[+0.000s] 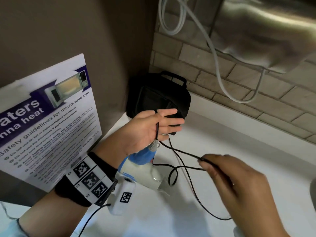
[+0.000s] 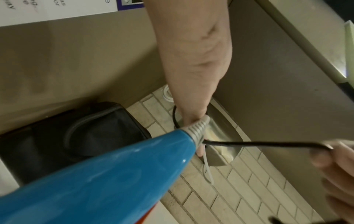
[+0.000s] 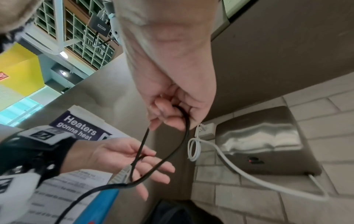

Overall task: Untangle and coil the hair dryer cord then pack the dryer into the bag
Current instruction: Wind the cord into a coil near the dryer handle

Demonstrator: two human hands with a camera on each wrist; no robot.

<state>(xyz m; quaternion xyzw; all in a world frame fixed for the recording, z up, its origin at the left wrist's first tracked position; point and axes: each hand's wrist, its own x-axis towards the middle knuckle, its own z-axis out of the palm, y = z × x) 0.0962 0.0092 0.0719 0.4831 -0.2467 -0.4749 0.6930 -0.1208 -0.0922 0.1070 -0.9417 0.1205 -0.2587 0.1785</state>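
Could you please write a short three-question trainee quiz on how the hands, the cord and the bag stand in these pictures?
1. True or false: the hair dryer is already inside the black bag.
2. Which hand pinches the black cord between its fingers? A) left hand B) right hand
3. Fill in: the bag stands in the corner against the ___ wall.

Key: 1 false, it is outside the bag, under the left hand. 2 B; the left hand is spread, with the cord looped over it. 3 tiled.
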